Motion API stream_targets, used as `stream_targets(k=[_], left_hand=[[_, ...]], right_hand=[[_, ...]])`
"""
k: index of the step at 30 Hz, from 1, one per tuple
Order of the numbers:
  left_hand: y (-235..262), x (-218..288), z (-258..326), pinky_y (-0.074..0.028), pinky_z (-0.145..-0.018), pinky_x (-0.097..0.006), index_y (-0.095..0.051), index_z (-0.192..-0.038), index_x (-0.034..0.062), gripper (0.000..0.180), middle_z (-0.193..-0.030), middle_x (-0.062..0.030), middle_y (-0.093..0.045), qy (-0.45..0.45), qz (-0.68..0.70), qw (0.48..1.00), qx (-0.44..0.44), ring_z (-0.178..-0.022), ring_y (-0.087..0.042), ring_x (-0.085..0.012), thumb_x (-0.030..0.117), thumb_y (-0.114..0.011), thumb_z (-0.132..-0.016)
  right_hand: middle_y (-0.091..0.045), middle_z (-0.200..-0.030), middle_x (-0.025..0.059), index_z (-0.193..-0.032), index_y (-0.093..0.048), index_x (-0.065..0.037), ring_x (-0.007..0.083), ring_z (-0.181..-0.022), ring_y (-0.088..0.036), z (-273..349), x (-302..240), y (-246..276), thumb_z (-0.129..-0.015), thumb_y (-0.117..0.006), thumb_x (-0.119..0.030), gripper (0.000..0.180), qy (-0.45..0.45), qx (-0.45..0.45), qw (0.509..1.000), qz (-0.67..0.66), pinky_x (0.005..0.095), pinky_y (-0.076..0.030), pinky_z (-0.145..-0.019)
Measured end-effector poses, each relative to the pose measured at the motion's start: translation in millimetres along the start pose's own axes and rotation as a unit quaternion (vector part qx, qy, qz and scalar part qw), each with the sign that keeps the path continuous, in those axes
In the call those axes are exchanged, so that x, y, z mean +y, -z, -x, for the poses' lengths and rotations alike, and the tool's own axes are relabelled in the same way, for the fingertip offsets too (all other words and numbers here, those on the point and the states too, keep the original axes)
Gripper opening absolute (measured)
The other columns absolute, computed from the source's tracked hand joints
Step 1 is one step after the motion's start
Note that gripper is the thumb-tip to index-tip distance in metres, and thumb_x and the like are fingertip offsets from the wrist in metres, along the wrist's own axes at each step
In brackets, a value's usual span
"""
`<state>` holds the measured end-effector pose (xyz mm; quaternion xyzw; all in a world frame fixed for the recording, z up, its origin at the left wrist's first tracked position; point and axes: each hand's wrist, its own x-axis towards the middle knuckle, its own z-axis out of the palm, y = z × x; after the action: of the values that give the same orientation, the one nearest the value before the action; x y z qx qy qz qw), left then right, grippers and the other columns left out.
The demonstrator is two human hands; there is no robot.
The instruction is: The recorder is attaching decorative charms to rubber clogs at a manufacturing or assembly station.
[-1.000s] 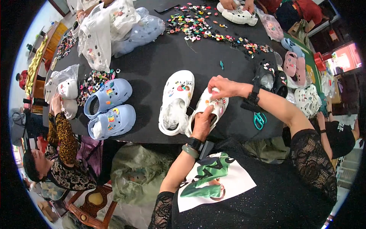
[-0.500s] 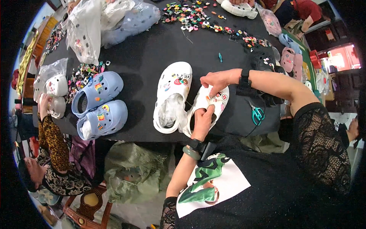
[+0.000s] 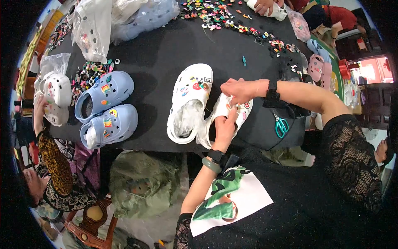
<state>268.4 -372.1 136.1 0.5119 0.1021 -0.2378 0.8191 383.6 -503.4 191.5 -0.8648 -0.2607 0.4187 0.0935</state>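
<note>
Both my hands are on a white clog point(image 3: 243, 123) near the table's front edge. My left hand point(image 3: 224, 129) reaches in at its foot opening, thumb up by the strap of holes and the other fingers hidden inside. Over the toe, my right hand point(image 3: 243, 90) is curled, its fingertips pressed on the upper beside small charms; whatever they pinch is hidden. Just left lies the matching white clog point(image 3: 191, 89), its upper set with colourful charms and its inside stuffed with clear plastic. Teal-handled scissors point(image 3: 281, 126) lie to the right.
Two light blue clogs point(image 3: 120, 124) with charms sit at left. Heaps of loose charms point(image 3: 93, 74) lie on the black table point(image 3: 161, 54), with bagged clogs point(image 3: 145, 20) behind. A co-worker's hand point(image 3: 40, 106) holds a white clog at far left. Pink clogs point(image 3: 317, 68) stand at right.
The view has shifted slightly. My two hands stay on the same white clog, with the left fingers a little higher toward its upper. At far left, the co-worker's white clogs have turned more upright.
</note>
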Motion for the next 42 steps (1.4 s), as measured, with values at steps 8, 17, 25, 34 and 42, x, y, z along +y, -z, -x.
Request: stream_targets(k=[8,17,25,34,42], left_hand=[[3,8,2,-0.046,-0.069,-0.023,-0.059,-0.105,-0.0038,0.023,-0.097,-0.0043,-0.062,0.068,0.129,0.988,-0.043,-0.081,-0.059,-0.0099,0.011,-0.056,-0.087],[-6,14,5,-0.047,-0.063,-0.021,-0.056,-0.109,-0.0036,0.027,-0.095,-0.0057,-0.064,0.03,0.15,0.987,-0.047,-0.076,-0.061,-0.0092,0.009,-0.056,-0.085],[3,4,4,-0.046,-0.065,-0.023,-0.062,-0.098,-0.0037,0.02,-0.09,-0.004,-0.063,0.062,0.123,0.99,-0.032,-0.075,-0.059,-0.0096,0.009,-0.058,-0.084],[-3,15,7,-0.046,-0.071,-0.024,-0.061,-0.1,-0.0045,0.021,-0.095,-0.0053,-0.063,0.038,0.148,0.988,-0.038,-0.081,-0.06,-0.0109,0.008,-0.057,-0.085],[-5,22,6,-0.047,-0.08,-0.027,-0.056,-0.109,-0.0063,0.028,-0.103,-0.008,-0.062,0.042,0.18,0.981,-0.057,-0.091,-0.06,-0.0139,0.01,-0.057,-0.087]], right_hand=[[-0.054,-0.074,-0.0015,-0.082,-0.051,-0.004,0.0101,-0.071,-0.056,10,18,23,-0.078,-0.066,-0.015,0.019,0.067,-0.084,0.943,-0.315,0.0285,-0.045,-0.065],[-0.049,-0.126,0.0205,-0.074,-0.061,0.001,0.0224,-0.113,-0.049,14,29,15,-0.072,-0.07,-0.011,0.015,0.098,-0.031,0.943,-0.318,0.0299,-0.043,-0.085],[-0.061,-0.087,0.0048,-0.081,-0.058,-0.003,0.016,-0.079,-0.058,6,13,25,-0.073,-0.068,-0.015,0.018,0.063,-0.05,0.975,-0.208,0.0313,-0.045,-0.073],[-0.039,-0.138,0.0171,-0.084,-0.063,-0.005,0.0225,-0.126,-0.038,-8,35,27,-0.073,-0.07,-0.01,0.014,0.048,-0.186,0.913,-0.359,0.0312,-0.046,-0.081],[-0.059,-0.105,0.008,-0.094,-0.06,-0.004,0.0202,-0.097,-0.055,18,6,17,-0.077,-0.063,-0.012,0.019,0.045,-0.042,0.98,-0.188,0.0327,-0.046,-0.074]])
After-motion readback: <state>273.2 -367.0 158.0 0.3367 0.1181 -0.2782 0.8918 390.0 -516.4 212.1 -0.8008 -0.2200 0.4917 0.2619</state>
